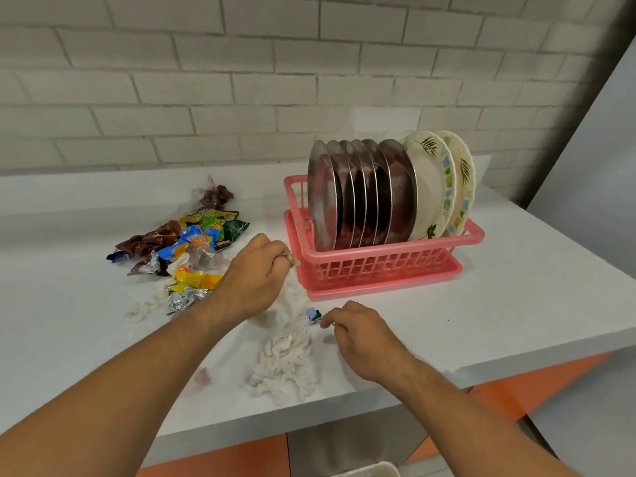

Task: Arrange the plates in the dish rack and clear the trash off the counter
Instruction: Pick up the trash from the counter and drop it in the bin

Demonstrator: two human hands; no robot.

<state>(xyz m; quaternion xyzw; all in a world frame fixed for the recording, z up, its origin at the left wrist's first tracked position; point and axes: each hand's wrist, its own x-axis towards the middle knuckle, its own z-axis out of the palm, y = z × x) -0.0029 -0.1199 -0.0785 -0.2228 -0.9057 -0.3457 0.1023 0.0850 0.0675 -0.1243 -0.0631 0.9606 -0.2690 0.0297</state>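
Bright, even light — soft blur, edges bowed and darkened.

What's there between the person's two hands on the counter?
A crumpled white tissue, gripped from above by the left hand, and a small blue scrap close beside the right hand. The head view shows both.

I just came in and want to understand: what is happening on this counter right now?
A person is clearing trash. The left hand grips a white tissue beside the rack, where the plates already stand upright. The right hand reaches a small blue scrap; whether it pinches it is unclear. Wrappers and another tissue lie on the counter.
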